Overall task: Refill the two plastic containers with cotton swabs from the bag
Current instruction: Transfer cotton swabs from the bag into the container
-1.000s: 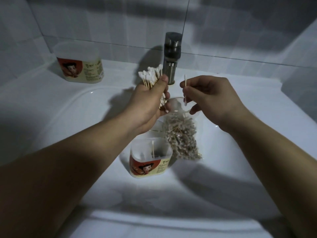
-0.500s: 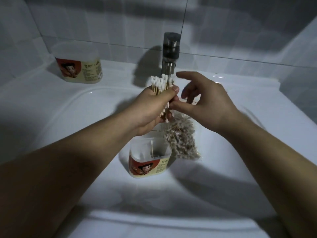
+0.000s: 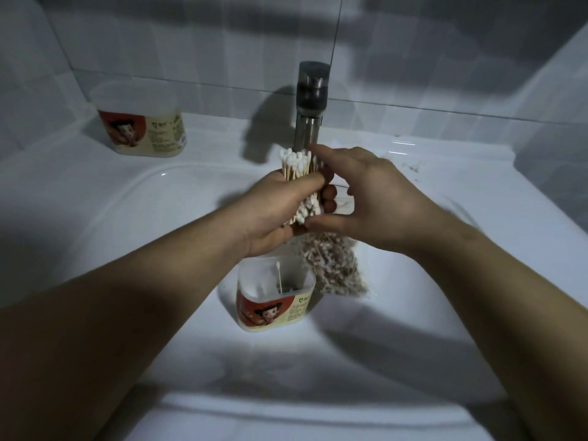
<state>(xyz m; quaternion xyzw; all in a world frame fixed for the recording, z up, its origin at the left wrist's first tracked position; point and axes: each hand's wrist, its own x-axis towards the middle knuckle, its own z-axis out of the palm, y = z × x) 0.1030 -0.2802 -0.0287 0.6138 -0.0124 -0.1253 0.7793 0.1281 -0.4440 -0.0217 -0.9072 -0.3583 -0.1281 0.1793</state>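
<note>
Barely started tbh: the near container (image 3: 273, 300), frame centre, holds maybe one swab. Can't tell what's in the other container (image 3: 140, 122), upper left. Left hand (image 3: 273, 211) has its grip clenched round a bundle of cotton swabs (image 3: 297, 163), long axis roughly upright. Right hand (image 3: 378, 202) is released, flat fingers squaring it. The bag (image 3: 334, 265) lies just beside the near container.

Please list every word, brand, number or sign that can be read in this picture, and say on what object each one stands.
Near container: the print on its label is too blurred to read.
Far container: the print on its label is too small to read.
No other text shows.
</note>
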